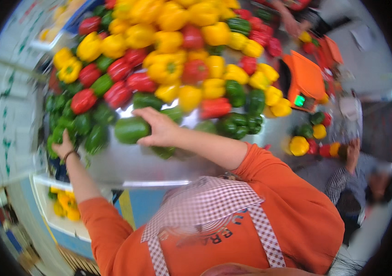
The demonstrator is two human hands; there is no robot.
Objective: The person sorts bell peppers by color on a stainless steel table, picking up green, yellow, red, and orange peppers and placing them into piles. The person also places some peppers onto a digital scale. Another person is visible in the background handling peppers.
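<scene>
My right hand (pixel 159 127) reaches over the metal table (pixel 120 169) with its thumb and fingers around the end of a large green bell pepper (pixel 131 130). At the far left, my left hand (pixel 63 146) touches a green bell pepper (pixel 58 134) at the edge of a green heap; whether it grips it is blurred. Behind my hands lies a big pile of yellow bell peppers (pixel 165 67), with red bell peppers (pixel 119 95) among them. More green bell peppers (pixel 239 125) lie right of my right forearm.
An orange digital scale (pixel 306 81) stands at the right. A co-worker's hand (pixel 353 153) is beside several peppers at the right edge; another person's hands (pixel 290 24) show at the top right. A white crate (pixel 46 210) holding yellow peppers stands at the lower left.
</scene>
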